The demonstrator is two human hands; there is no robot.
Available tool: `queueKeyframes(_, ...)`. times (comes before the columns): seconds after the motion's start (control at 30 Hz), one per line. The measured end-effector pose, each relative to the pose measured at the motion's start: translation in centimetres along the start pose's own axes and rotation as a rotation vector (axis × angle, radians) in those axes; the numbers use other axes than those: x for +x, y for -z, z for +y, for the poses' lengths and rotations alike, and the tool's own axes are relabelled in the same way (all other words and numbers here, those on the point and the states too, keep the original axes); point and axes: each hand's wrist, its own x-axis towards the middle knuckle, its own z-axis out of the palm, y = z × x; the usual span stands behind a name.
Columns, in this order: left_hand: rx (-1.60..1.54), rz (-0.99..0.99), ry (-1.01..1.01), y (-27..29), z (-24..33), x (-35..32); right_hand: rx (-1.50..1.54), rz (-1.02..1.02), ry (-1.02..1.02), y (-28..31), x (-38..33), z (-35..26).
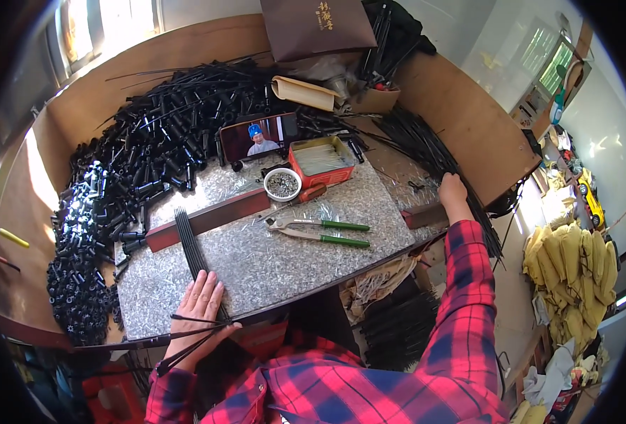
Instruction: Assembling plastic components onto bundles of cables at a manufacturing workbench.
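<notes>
My left hand [201,300] lies with its fingers stretched out flat on a bundle of thin black rods [189,240] at the board's near left. Thin black bands [198,332] cross the back of this hand and wrist. The bundle's far end leans over a reddish-brown bar [214,218]. Off to the right, my right hand [452,189] is closed at a long pile of black rods [422,141]; its fingertips are partly hidden. Green-handled pliers [320,230], a screwdriver [311,195], a white cup of small metal parts [282,185] and a red tin [322,161] sit between my hands.
Black tubular parts [164,134] are heaped along the left and back. A phone [258,137] stands propped behind the speckled board [256,272]. A curved wooden wall [461,106] rims the table, with a brown box [318,32] at the back. Yellow bundles [570,265] lie at right.
</notes>
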Motion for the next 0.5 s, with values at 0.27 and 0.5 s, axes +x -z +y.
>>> queueKeyframes(0.27, 0.106, -0.052, 0.118, 0.6, 1.1, 0.4, 0.138, 0.133, -0.099, -1.0, -0.5, 1.7)
queueKeyframes(0.5, 0.085, -0.012, 0.089, 0.5, 0.1, -0.1, 0.125, 0.34, 0.028, 4.8, -0.2, 0.5)
